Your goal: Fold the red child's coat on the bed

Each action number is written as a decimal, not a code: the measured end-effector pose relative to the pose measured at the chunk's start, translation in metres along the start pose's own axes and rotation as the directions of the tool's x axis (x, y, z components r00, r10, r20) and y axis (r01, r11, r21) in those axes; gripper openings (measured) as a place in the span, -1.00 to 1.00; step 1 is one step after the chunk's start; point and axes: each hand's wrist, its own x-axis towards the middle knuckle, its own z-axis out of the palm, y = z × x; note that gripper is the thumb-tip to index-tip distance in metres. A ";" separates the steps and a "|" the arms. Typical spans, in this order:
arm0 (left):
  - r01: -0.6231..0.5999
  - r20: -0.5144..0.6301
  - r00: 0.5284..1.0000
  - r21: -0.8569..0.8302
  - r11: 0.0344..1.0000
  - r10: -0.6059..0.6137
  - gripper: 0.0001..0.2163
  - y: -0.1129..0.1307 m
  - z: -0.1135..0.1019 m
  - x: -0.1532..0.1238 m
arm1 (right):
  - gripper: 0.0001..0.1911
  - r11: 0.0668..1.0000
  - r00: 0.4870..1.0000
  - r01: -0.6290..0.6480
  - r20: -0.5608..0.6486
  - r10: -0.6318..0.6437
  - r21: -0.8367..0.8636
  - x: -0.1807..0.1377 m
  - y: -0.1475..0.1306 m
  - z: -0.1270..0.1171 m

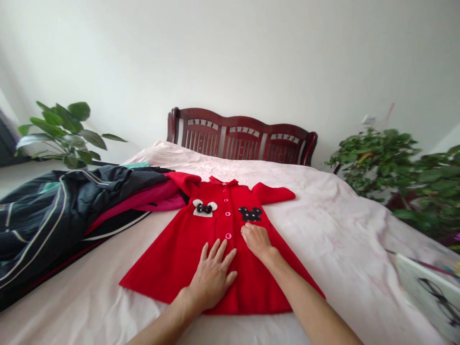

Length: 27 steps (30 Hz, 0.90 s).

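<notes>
A red child's coat [183,254] lies spread front-up on the bed, sleeves out to the sides and collar at the far end. Round buttons run down its middle. A white patch with a black bow [203,209] is on its left half, a black dotted patch [250,214] on its right half. My left hand [212,278] rests flat on the lower front, fingers spread. Just below the black patch, my right hand [256,238] is closed, fingers curled against the cloth; whatever they may hold is hidden.
Dark jackets [72,201] and a pink garment [132,211] are heaped on the left of the pale bedsheet [323,239]. Glasses [440,297] lie at the right edge. A wooden headboard-like backrest [240,136] stands behind, with leafy plants [68,129] at both sides.
</notes>
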 end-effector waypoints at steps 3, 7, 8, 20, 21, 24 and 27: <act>0.004 0.002 1.000 -0.003 1.000 -0.004 -0.50 0.001 -0.001 0.000 | -0.75 0.999 0.999 -0.051 -0.021 0.051 0.000 0.004 0.004 0.003; 0.002 0.000 1.000 -0.010 1.000 -0.002 -0.50 0.002 -0.002 0.000 | -0.70 0.967 0.962 -0.253 -0.099 0.253 0.016 0.002 0.017 0.010; 0.003 0.001 1.000 -0.012 1.000 -0.003 -0.50 0.002 -0.002 0.000 | -0.68 0.958 0.951 -0.286 -0.116 0.288 0.027 0.000 0.019 0.012; 0.019 0.008 1.000 -0.026 0.999 -0.018 -0.49 0.003 -0.004 -0.001 | -0.74 0.999 0.998 0.001 -0.055 0.001 0.042 0.003 0.015 0.014; 0.019 0.009 1.000 -0.023 1.000 -0.019 -0.49 0.003 -0.004 -0.001 | -0.74 0.999 0.999 0.009 -0.046 -0.007 0.036 0.007 0.014 0.013; 0.021 0.016 1.000 -0.025 0.999 -0.020 -0.49 0.004 -0.004 -0.001 | -0.75 0.999 0.998 -0.039 -0.049 0.040 0.030 0.016 0.013 0.013; 0.023 0.022 1.000 -0.034 0.999 -0.023 -0.50 0.004 -0.005 -0.001 | -0.71 0.982 0.977 -0.186 -0.095 0.189 0.044 0.022 0.015 0.014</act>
